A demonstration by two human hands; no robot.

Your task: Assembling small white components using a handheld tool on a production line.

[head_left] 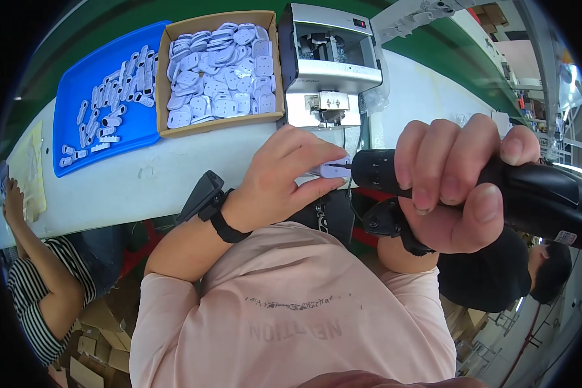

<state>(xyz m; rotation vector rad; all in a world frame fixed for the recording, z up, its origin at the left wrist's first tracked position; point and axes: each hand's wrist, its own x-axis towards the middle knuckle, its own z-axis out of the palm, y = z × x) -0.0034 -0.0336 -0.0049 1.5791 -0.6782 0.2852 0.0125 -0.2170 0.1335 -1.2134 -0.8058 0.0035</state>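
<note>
On the white counter point(161, 174), largest first, we list: a blue tray point(84, 84) at far left, strewn with small pale plastic pieces; just beside it to the right, a cardboard box point(163, 77) heaped with white plug-shaped housings point(220, 71); right of the box, a grey metal machine point(330, 64) with a small fixture at its front.

Nearer us, our right hand point(459, 187) has its grip clenched around a black electric screwdriver point(537, 194), held level, pointing left. Its thin bit touches a small white housing point(333, 169), the piece in hand, which sits at the counter's near edge, just below the machine.

Our left hand point(284, 174) pinches that housing between thumb and fingertips, its grip grasping the piece from the left side. A black band point(223, 226) with a dark device circles the left wrist.

Other people stand at the edges: a striped sleeve point(32, 291) at lower left, a dark-clothed person point(498, 271) at lower right.
</note>
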